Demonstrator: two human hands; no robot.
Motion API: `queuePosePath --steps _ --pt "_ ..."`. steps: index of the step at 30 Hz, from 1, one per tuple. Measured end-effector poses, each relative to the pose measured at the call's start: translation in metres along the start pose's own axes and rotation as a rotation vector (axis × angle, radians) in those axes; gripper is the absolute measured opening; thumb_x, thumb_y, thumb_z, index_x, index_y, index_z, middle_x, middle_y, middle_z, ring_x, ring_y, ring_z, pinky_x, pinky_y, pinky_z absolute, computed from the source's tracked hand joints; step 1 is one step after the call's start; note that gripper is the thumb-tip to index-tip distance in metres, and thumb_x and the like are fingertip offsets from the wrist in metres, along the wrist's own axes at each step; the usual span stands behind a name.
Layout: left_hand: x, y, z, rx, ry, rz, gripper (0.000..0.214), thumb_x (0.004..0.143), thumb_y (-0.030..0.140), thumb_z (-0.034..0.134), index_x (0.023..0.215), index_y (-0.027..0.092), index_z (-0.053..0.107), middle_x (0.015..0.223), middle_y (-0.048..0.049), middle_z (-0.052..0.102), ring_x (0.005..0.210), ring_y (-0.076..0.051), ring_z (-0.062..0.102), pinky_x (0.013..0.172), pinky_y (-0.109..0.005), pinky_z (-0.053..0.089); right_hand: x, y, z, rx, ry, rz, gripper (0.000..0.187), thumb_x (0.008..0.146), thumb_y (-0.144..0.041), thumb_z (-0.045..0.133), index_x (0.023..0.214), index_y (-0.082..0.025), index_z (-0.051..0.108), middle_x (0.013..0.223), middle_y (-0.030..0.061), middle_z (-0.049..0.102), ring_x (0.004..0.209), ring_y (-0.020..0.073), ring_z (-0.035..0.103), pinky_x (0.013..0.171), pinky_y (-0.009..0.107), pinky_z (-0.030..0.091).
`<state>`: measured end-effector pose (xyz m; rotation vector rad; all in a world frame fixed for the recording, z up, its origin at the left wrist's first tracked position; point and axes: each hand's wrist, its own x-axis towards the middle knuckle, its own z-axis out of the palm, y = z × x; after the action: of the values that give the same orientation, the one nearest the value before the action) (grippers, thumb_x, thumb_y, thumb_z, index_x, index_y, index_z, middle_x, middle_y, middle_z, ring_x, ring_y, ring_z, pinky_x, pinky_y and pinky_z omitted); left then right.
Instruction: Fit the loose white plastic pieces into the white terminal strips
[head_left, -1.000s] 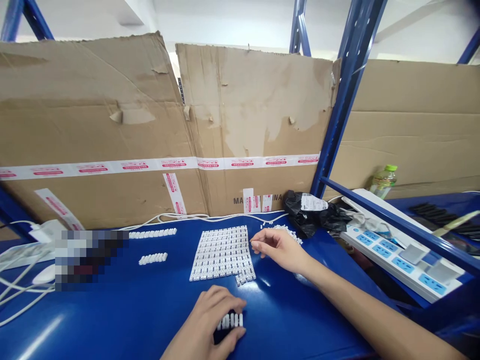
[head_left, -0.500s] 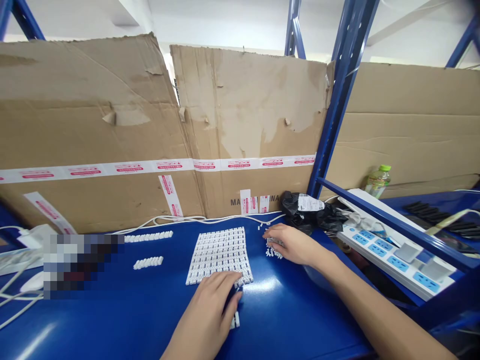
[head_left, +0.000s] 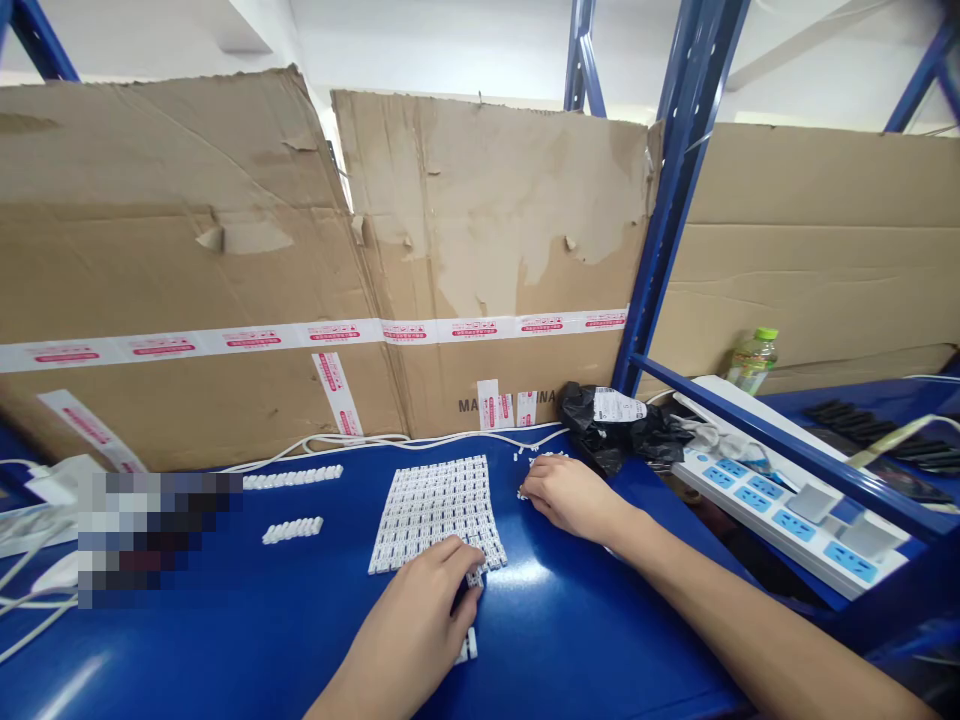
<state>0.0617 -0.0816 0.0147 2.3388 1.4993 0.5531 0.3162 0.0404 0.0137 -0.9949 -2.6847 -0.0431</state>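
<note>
Two things sat at the far left of the blue bench (head_left: 600,640), didn't they?

Yes: white cables (head_left: 30,612) and a pixelated patch (head_left: 157,535) that hid whatever lay there.

What came next?

Two short connector strips (head_left: 292,478) of white plastic, one above the other and well apart, lying on the bench.

And the big white block?

That was a grid of white connector strips (head_left: 435,512), laid side by side in rows at the middle of the bench.

Where was the left hand (head_left: 409,625)?

At the grid's lower right corner, palm down, fingers curved with their tips on the strips. I couldn't tell whether it gripped any. A single strip (head_left: 466,648) lay just under its fingers.

The right hand (head_left: 574,498)?

Just right of the grid, palm down and loosely curled, its fingertips among loose white pieces (head_left: 547,458). Whether it held one, I couldn't tell.

Anything beyond it?

A black plastic bag (head_left: 600,430) with a white label, then a power strip (head_left: 787,510) with blue sockets, and a green-capped bottle (head_left: 752,362) behind that.
</note>
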Motion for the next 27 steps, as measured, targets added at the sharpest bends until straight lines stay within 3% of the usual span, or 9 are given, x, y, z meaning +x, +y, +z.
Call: queuePosePath --steps 4,8,13,16,21,27 --pt "0.002 -0.003 -0.002 -0.065 0.028 0.004 0.023 0.092 0.013 0.057 0.104 0.026 0.071 0.104 -0.0045 0.076 0.091 -0.024 0.073 0.079 -0.033 0.058 0.000 0.002 0.000 -0.027 0.013 0.002 0.015 0.094 -0.010 0.061 0.092 -0.019 0.074 0.096 0.0092 0.076 0.095 0.0258 0.070 0.086 0.035 0.051" --pt "0.012 -0.003 -0.016 -0.091 0.154 0.027 0.029 0.091 0.020 0.061 0.116 0.027 0.073 0.106 -0.0048 0.078 0.085 -0.024 0.074 0.078 -0.036 0.060 -0.003 0.004 -0.003 0.057 0.030 -0.003 0.021 0.091 -0.006 0.060 0.099 -0.019 0.074 0.101 0.0088 0.077 0.100 0.0255 0.070 0.089 0.035 0.053" --pt "0.043 -0.001 -0.045 -0.177 0.352 0.009 0.021 0.092 0.033 0.065 0.108 0.027 0.077 0.098 -0.0023 0.083 0.084 -0.024 0.078 0.077 -0.037 0.063 -0.004 0.005 -0.003 0.194 0.033 -0.111 0.039 0.090 -0.006 0.061 0.124 -0.019 0.074 0.129 0.0107 0.075 0.119 0.0277 0.068 0.104 0.040 0.052" --pt "0.063 -0.004 -0.052 -0.299 0.415 -0.057 0.022 0.092 0.038 0.068 0.108 0.026 0.077 0.097 -0.0031 0.084 0.087 -0.025 0.080 0.075 -0.036 0.065 -0.001 0.004 0.000 0.195 0.003 -0.161 0.035 0.093 -0.005 0.057 0.118 -0.019 0.078 0.127 0.0103 0.077 0.118 0.0272 0.069 0.103 0.040 0.052" --pt "0.077 -0.021 -0.035 -0.483 0.441 -0.097 0.023 0.087 0.038 0.075 0.106 0.024 0.077 0.102 -0.0053 0.083 0.086 -0.024 0.080 0.075 -0.037 0.067 0.007 -0.001 0.003 0.106 -0.018 -0.120 0.028 0.093 -0.002 0.057 0.101 -0.018 0.079 0.103 0.0104 0.079 0.097 0.0237 0.072 0.092 0.036 0.053" --pt "0.070 -0.038 -0.013 -0.503 0.383 -0.053 0.020 0.086 0.040 0.077 0.098 0.025 0.082 0.101 -0.0043 0.084 0.091 -0.024 0.080 0.086 -0.041 0.067 0.008 -0.001 0.008 0.186 0.123 -0.069 0.036 0.088 0.000 0.058 0.111 -0.018 0.078 0.108 0.0104 0.073 0.100 0.0236 0.069 0.091 0.035 0.055"
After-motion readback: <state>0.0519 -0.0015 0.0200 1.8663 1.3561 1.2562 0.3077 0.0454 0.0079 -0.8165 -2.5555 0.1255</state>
